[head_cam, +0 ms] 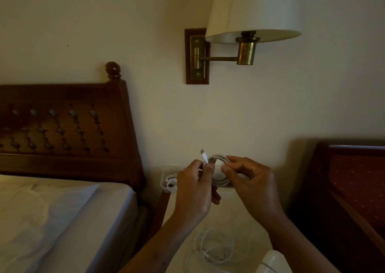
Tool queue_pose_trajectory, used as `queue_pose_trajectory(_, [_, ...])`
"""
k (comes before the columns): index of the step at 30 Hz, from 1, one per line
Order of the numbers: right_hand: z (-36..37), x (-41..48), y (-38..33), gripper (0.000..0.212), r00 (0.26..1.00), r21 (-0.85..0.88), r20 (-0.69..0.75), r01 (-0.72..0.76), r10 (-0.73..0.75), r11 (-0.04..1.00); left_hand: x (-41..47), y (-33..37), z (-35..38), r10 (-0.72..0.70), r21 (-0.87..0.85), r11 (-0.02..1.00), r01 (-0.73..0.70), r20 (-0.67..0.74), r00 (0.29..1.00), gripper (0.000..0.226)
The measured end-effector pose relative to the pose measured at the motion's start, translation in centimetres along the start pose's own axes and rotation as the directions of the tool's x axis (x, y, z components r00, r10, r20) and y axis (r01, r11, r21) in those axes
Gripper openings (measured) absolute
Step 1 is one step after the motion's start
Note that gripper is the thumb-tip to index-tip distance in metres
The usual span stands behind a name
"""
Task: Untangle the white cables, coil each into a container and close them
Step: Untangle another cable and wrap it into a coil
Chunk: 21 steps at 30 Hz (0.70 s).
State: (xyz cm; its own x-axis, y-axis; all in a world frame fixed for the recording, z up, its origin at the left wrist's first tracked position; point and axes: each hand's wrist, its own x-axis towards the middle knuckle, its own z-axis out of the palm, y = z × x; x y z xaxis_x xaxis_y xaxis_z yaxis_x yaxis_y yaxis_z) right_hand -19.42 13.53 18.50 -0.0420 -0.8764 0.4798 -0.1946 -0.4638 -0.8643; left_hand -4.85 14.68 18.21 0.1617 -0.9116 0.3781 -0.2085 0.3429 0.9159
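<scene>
A bed with a white sheet (52, 220) and its dark carved wooden headboard (62, 126) fill the left. A brass wall lamp with a cream shade (254, 12) hangs above, and a dark wooden seat with red dotted upholstery (358, 185) stands at the right. Between them lies a pale bedside surface (235, 212), with the left hand (193, 189) and right hand (250, 181) raised over it. A loose white cable (214, 247) sprawls on the near part of the surface. At the back edge a clear plastic container (164, 181) (partly hidden behind the left hand) holds a bundled white cable (171, 182). Both hands hold a coiled white cable (217, 159) in the air, each grip closed on it: the left pinches the strand just under the upright plug end (202, 152), and the right pinches the coil's opposite side.
</scene>
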Motion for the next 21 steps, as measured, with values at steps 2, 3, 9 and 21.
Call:
queue_pose_trajectory(2, [-0.3, 0.3, -0.5, 0.008, 0.999, 0.056, 0.001, -0.043, 0.043, 0.998, -0.2, 0.2, 0.2, 0.016, 0.011, 1.000, -0.016, -0.018, 1.000, 0.028])
queue_pose_trajectory(3, [-0.5, 0.4, -0.7, 0.008, 0.999, 0.065, 0.007, -0.048, 0.047, 0.997, -0.2, 0.2, 0.3, 0.020, 0.012, 1.000, -0.019, -0.024, 1.000, 0.027])
queue_pose_trajectory(9, [-1.1, 1.2, -1.3, 0.012, 0.996, 0.025, 0.087, -0.032, 0.029, 0.999, -0.4, 0.0, 0.8, 0.039, 0.036, 0.999, -0.038, -0.033, 0.999, 0.025])
queue_pose_trajectory(21, [-0.3, 1.8, -0.4, 0.023, 0.858, 0.225, 0.344, -0.470, 0.382, 0.853, -0.5, -1.1, -0.1, 0.065, 0.034, 0.997, -0.069, 0.108, 0.992, 0.027])
